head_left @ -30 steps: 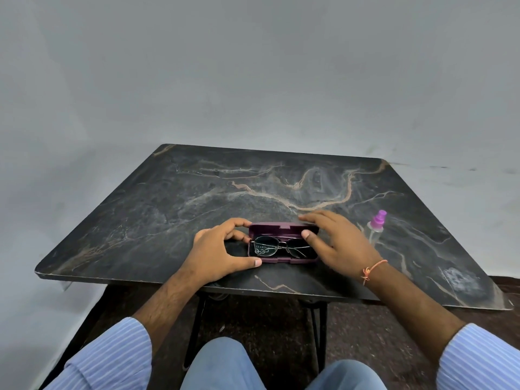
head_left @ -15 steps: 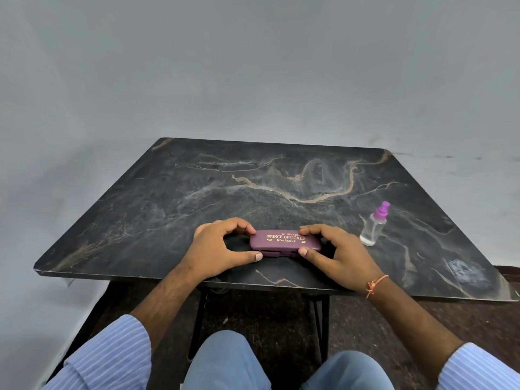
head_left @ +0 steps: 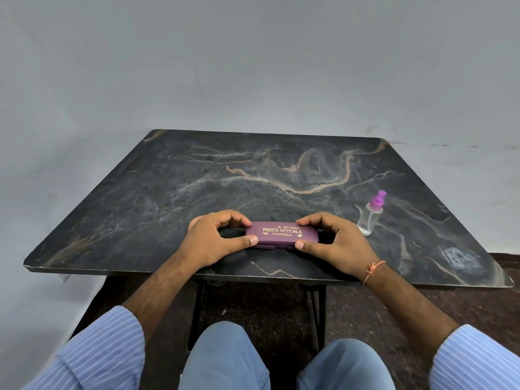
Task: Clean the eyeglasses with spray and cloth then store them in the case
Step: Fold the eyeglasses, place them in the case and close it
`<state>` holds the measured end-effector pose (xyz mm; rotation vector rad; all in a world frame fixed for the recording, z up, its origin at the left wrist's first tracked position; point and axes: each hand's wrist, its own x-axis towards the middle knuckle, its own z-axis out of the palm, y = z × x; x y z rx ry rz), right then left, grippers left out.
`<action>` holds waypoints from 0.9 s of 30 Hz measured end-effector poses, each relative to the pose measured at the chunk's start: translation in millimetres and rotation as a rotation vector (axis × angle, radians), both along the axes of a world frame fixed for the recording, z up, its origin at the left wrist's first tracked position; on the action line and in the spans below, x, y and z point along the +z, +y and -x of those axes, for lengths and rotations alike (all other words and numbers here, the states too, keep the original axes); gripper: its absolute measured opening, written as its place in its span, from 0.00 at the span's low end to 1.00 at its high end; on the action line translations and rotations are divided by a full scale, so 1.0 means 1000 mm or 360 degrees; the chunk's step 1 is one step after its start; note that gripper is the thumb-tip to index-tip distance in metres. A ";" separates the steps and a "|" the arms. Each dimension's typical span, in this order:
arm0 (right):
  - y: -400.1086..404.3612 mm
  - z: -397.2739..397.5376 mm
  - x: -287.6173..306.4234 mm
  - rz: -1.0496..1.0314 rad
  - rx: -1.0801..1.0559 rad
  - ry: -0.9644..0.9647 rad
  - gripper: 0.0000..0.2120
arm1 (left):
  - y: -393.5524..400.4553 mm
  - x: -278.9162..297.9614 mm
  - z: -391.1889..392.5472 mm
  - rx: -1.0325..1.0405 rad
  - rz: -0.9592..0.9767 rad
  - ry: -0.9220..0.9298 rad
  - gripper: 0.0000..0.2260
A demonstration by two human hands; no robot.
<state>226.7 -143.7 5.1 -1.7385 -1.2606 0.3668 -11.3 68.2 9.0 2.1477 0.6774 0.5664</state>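
A purple eyeglass case (head_left: 282, 234) with gold lettering lies closed on the dark marble table (head_left: 197, 178), near its front edge. My left hand (head_left: 215, 239) grips the case's left end between thumb and fingers. My right hand (head_left: 334, 242) grips its right end the same way. The eyeglasses are hidden inside the closed case. A small clear spray bottle (head_left: 371, 215) with a purple nozzle stands upright just to the right of my right hand. No cloth is in view.
A grey wall rises behind the table. The table's front edge (head_left: 140, 270) runs just under my wrists, with black metal legs (head_left: 197, 311) and my knees (head_left: 228, 358) below it.
One second ago the case was open with the glasses lying in it. The lid has come down and the case is now closed between both hands. The view has shifted slightly.
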 end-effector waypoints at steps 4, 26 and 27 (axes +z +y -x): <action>0.000 0.001 -0.002 -0.0033 0.0005 0.0024 0.23 | 0.001 0.001 0.000 0.0002 0.0031 0.0014 0.17; -0.001 0.021 0.004 -0.0129 -0.0032 -0.0445 0.12 | 0.004 0.000 -0.009 0.0030 0.0084 0.0124 0.25; 0.000 0.021 0.004 -0.0126 -0.0048 -0.0423 0.11 | 0.004 0.000 -0.010 0.0031 0.0087 0.0114 0.25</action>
